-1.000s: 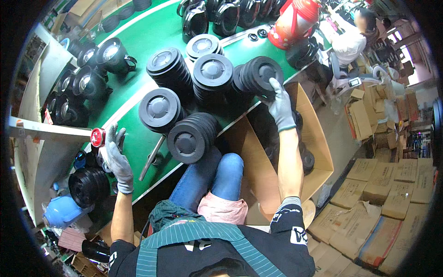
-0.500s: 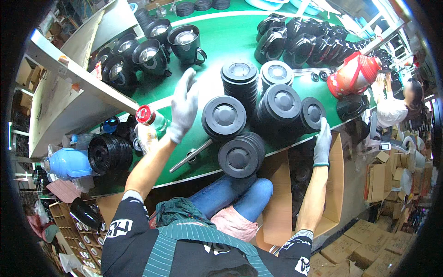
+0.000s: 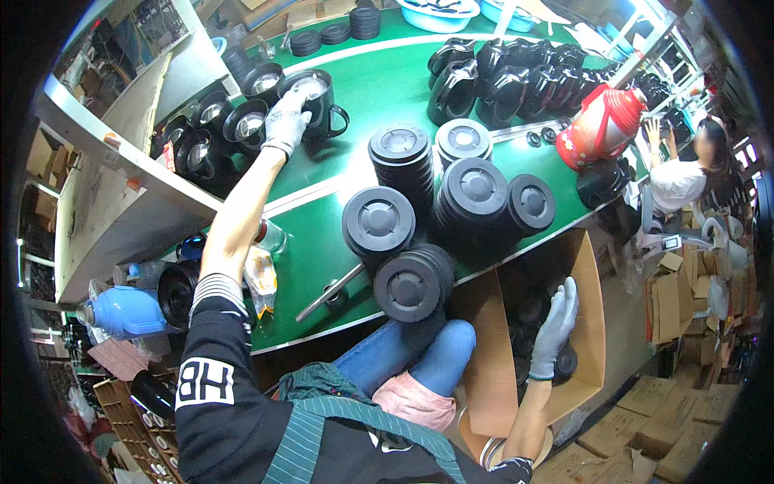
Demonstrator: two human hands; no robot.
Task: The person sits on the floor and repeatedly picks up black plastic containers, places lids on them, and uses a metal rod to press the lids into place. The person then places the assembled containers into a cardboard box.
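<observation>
Both hands have moved off from where they were half a second ago: the left hand [image 3: 288,121] goes from mid-air beside the red-lidded jar [image 3: 272,236] to the large black mug [image 3: 319,118], and the right hand [image 3: 555,329] comes away from the outermost stack of black discs [image 3: 532,202]. As I judge it, the mug is now where the work lies, and the right hand is free.

That mug stands on the green counter [image 3: 371,89], handle to the right, at the near right of a cluster of other black mugs [image 3: 246,127]. The left hand's fingers reach over its rim; whether they pinch it or merely rest there, I cannot tell. The right hand's fingers are straight and side by side, gripping nothing, above the cardboard box [image 3: 588,310].

Between the hands, more disc stacks [image 3: 379,222] crowd the counter's near edge, with a metal rod [image 3: 329,293] beside them. Farther out come the red flask [image 3: 601,129], a row of wrapped black items [image 3: 455,93] and a co-worker in white [image 3: 677,185].
</observation>
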